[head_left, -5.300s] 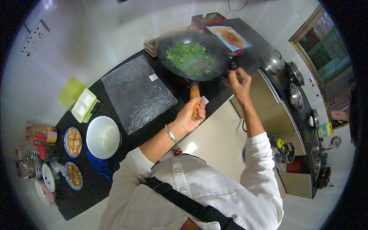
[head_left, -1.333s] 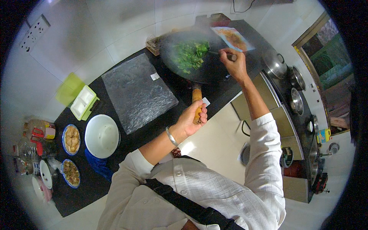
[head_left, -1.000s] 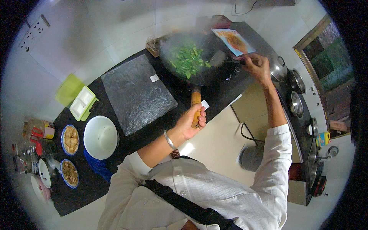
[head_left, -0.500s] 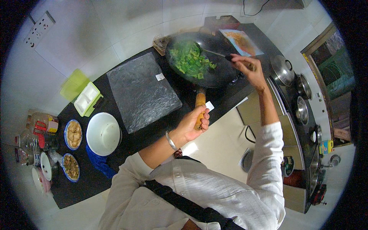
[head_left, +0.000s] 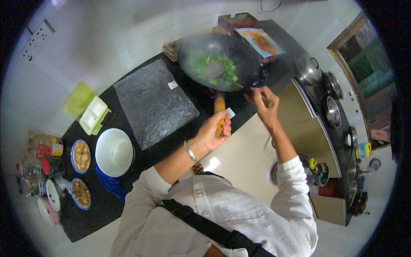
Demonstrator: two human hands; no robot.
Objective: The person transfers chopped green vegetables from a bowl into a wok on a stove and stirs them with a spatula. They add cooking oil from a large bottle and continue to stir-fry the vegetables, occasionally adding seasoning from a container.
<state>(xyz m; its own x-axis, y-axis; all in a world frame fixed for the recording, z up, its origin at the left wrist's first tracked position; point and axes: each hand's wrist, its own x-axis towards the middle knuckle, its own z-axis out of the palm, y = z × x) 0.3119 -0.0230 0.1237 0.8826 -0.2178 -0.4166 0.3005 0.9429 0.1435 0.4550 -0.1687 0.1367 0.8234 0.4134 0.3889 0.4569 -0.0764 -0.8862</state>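
A dark wok (head_left: 248, 53) sits at the back of the counter, with chopped green vegetables (head_left: 227, 64) in it and steam rising. My left hand (head_left: 210, 132) is closed round its wooden handle (head_left: 219, 104). In my right hand (head_left: 265, 105), to the right of that handle, is a long-handled wok spatula (head_left: 233, 82). The spatula reaches over the near rim, its broad head among the greens. Steam blurs the head's outline.
Left of the wok lies a dark slab (head_left: 150, 103). Further left are a white basin (head_left: 113, 152), a green lidded box (head_left: 95, 115), two plates of food (head_left: 81, 156) and bottles (head_left: 34, 160). A colourful packet (head_left: 261, 41) lies behind right; metal bowls (head_left: 333, 111) line the right counter.
My right hand has come down and nearer to me, drawing the spatula toward the wok's near side. The greens have shifted around its head and the steam is thicker. My left hand keeps its grip.
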